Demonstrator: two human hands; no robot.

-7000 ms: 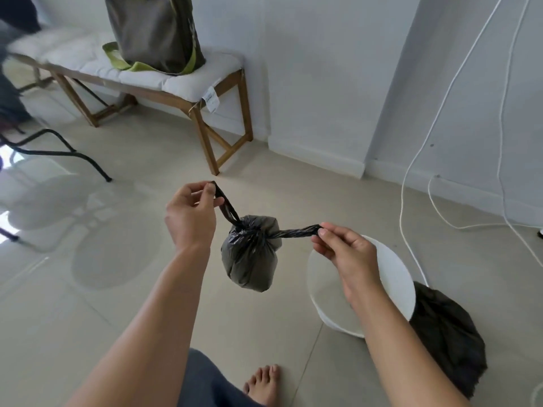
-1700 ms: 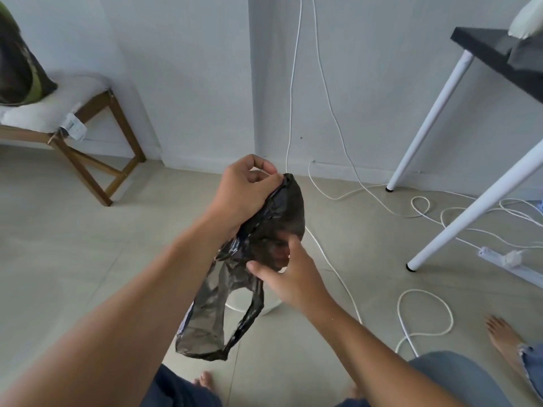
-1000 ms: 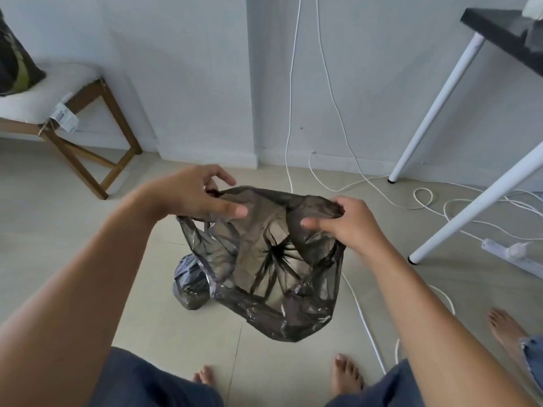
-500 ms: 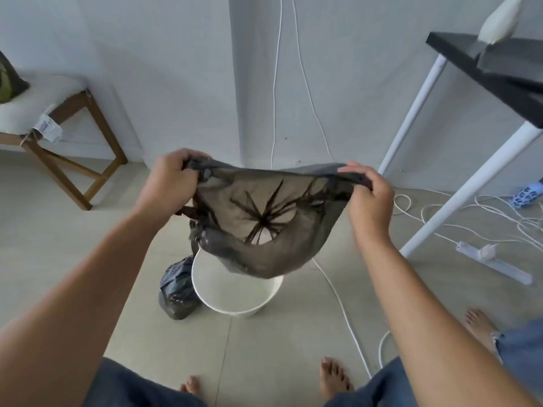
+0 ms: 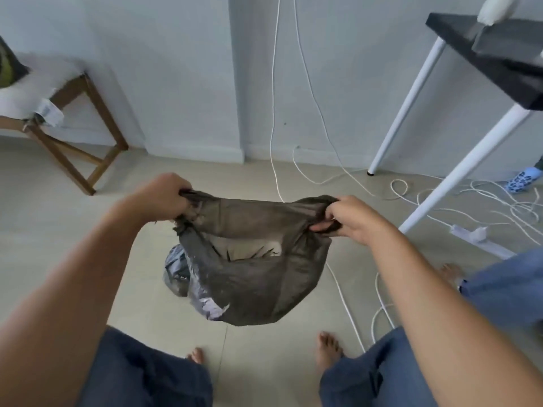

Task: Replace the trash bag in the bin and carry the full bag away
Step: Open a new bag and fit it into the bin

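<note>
Dangling from the bench at far left, a white tag is too blurred to read. The left hand and right hand grip the new bag by its rim, fingers curled; thin, dark and see-through, it now hangs lower, hiding the bin, beside the tied full bag.

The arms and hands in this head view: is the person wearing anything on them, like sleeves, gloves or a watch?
Nothing shows on them. The left hand and right hand are bare, with no gloves, rings or watch visible, and both forearms are uncovered as far as the picture reaches. Lower down, the legs wear blue cloth and the feet are bare.
</note>
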